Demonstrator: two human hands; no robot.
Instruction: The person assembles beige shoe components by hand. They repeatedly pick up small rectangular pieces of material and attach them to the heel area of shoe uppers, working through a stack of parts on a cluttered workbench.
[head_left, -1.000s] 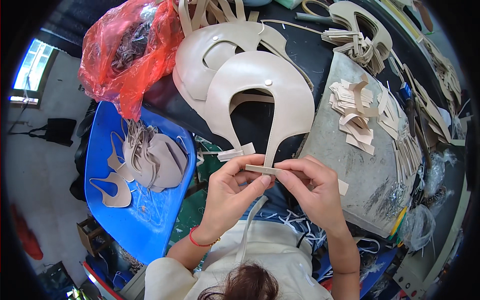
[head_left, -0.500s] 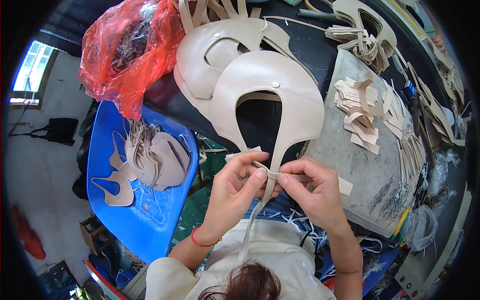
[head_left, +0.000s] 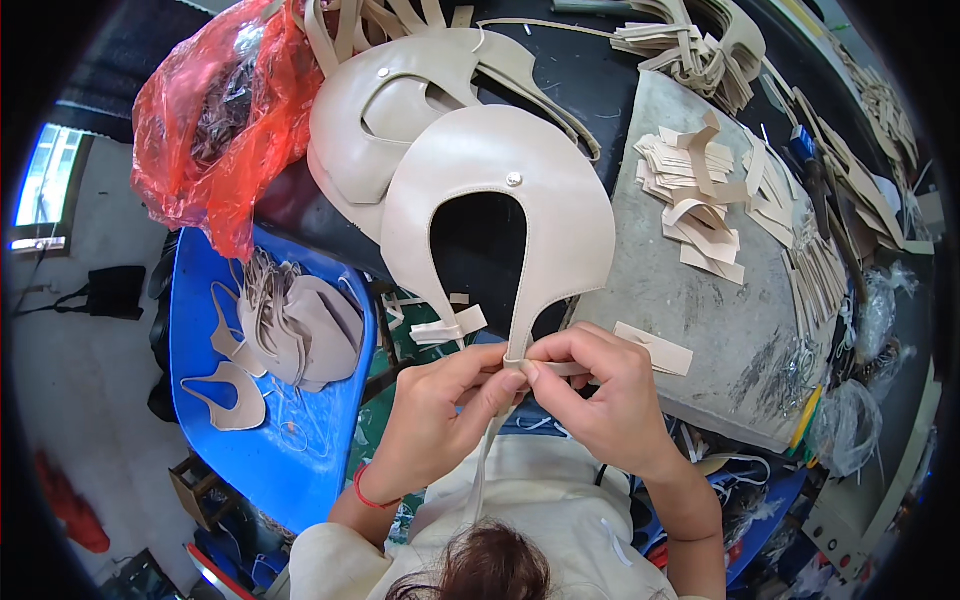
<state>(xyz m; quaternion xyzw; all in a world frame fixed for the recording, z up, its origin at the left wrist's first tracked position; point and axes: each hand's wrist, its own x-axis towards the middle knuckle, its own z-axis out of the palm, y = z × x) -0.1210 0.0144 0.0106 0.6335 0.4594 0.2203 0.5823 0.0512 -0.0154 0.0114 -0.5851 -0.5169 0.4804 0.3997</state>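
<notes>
A beige leather panel (head_left: 500, 140) with a deep U-shaped opening and a metal snap lies in front of me, its two tails toward my body. My left hand (head_left: 445, 410) and my right hand (head_left: 600, 395) pinch together at the end of its right-hand tail. Between their thumbs and fingers is a narrow leather strip (head_left: 565, 369), wrapped across that tail. Below the fingers a long thin strap (head_left: 482, 470) hangs down onto my shirt. Another short strip (head_left: 448, 328) sits around the left tail. Fingers partly hide the fold.
More panels (head_left: 350, 130) lie behind on the black tabletop, near a red plastic bag (head_left: 225, 130). Cut leather strips (head_left: 690, 170) rest on a grey slab (head_left: 690, 290) at right. A blue basin (head_left: 285, 460) at left holds leather pieces.
The panel and both hands appear slightly further left and lower. My left fingers have closed in on the strip, whose left end no longer sticks out. The left tail's strip shows more.
</notes>
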